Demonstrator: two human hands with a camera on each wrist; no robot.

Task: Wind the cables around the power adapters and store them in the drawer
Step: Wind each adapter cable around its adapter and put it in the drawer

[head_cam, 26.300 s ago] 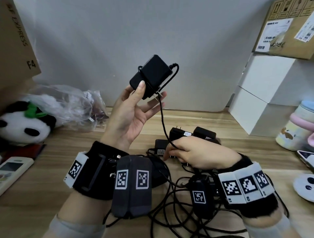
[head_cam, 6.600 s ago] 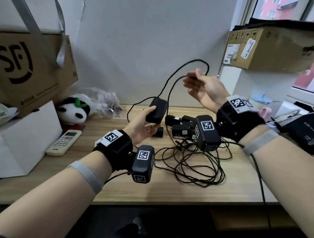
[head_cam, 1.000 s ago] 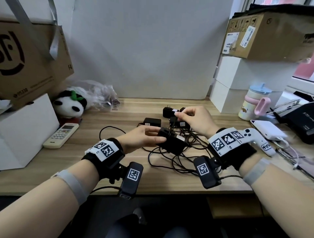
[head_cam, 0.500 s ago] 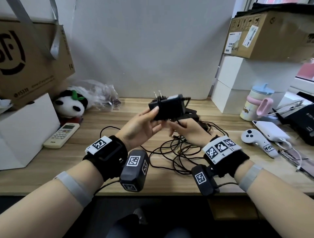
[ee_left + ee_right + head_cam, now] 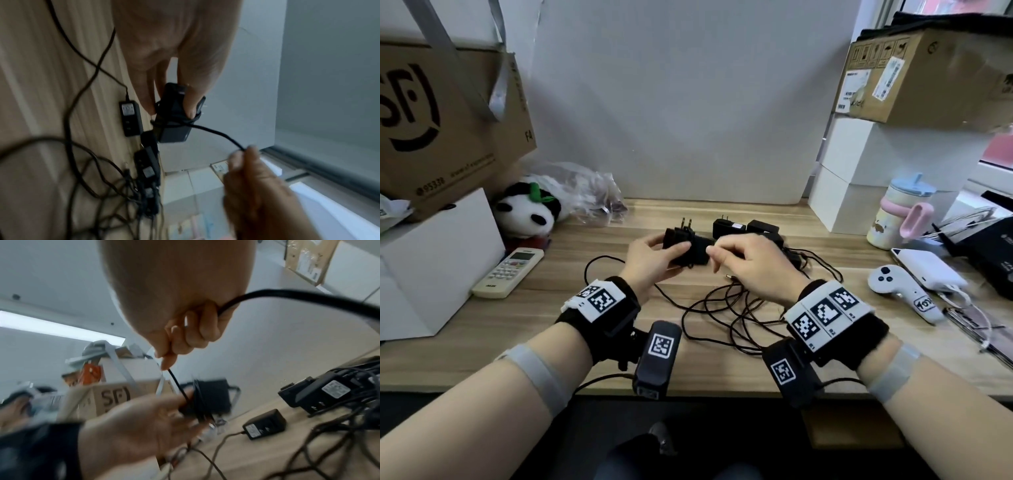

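Above the wooden counter (image 5: 599,329), my left hand (image 5: 650,260) grips a black rectangular power adapter (image 5: 686,245) with its prongs pointing up, several turns of thin black cable (image 5: 216,132) already round it. My right hand (image 5: 753,267), just beside, pinches that cable taut between thumb and fingers. Other black adapters (image 5: 746,228) lie behind, and tangled black cords (image 5: 729,318) lie loose below my hands.

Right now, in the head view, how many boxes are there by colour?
Brown cardboard: 2 (SF box, labelled box)
White: 3 (left white box, upper right white box, lower right white box)
Total: 5
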